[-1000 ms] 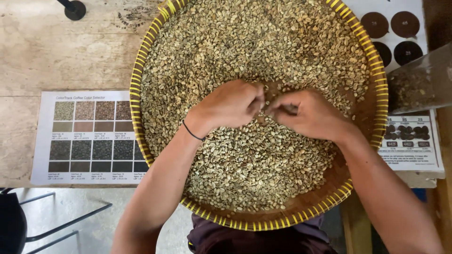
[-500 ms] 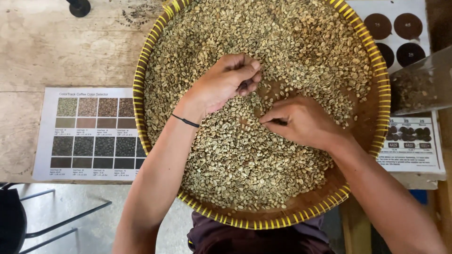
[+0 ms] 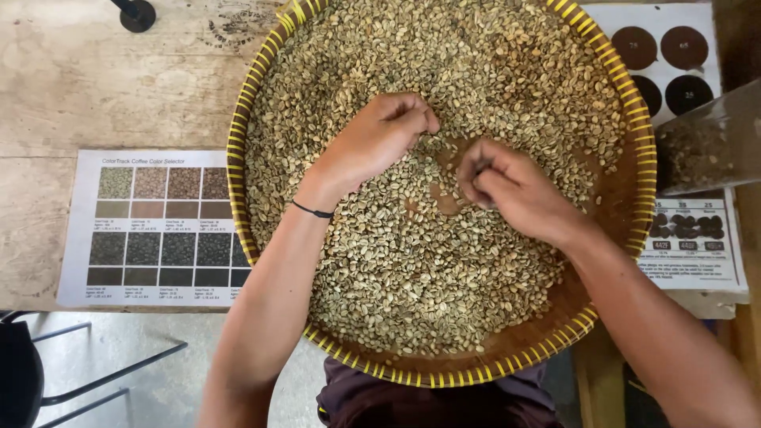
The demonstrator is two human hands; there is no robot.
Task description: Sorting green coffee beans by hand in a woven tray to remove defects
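Woven tray (image 3: 238,158) of green coffee beans (image 3: 476,71) at bench's near edge: our left hand (image 3: 372,143) and right hand (image 3: 507,186) rest in it, fingers curled narrow; contents of either grip, we cannot tell.

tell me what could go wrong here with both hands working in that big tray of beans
The round tray overhangs the near edge of the wooden table; pressing down there might tip it and spill the beans.

The left hand and right hand both sit curled among the beans, so a quick sweep could flick some over the low yellow rim.

The clear container lies close to the tray's right side; a nudge of the tray might knock it.
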